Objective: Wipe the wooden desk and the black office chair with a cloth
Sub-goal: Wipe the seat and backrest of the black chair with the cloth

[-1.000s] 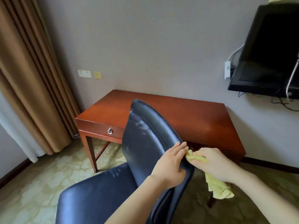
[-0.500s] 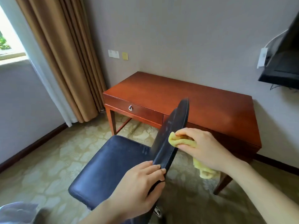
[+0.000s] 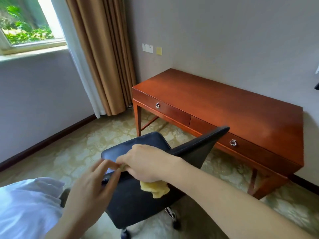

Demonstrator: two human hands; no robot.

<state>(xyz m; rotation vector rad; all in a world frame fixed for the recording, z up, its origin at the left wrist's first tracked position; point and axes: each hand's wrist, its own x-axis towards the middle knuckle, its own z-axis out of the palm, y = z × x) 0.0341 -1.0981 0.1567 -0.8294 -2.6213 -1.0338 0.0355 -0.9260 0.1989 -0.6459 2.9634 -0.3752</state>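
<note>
The reddish-brown wooden desk (image 3: pixel 241 107) with two ring-pull drawers runs along the grey wall across the right half of the frame, its top bare and glossy, standing well apart from both hands; whether it has been wiped cannot be told. Below and left of it, at lower centre, the black padded office chair (image 3: pixel 138 200) on castors sits turned side-on over the pale patterned carpet (image 3: pixel 72 149), its backrest slanting up toward the desk's front edge, a position that probably puts its seat edge within easy reach. At upper left, tan pleated curtains (image 3: pixel 103 54) hang beside a bright window (image 3: pixel 25 23). A white fabric (image 3: pixel 25 207) fills the lower left corner. The right hand (image 3: pixel 148 163), reaching in from the lower right, grips a small crumpled yellow cloth (image 3: pixel 155 188) against the chair's near edge, fingers curled round it while the loose end hangs below the palm, apparently mid-wipe. The left hand (image 3: pixel 93 185), motion-blurred at lower centre-left, holds nothing: its fingers are spread and straight, tips close to the right hand's knuckles and the seat rim, likely to steady the swivelling chair.
</note>
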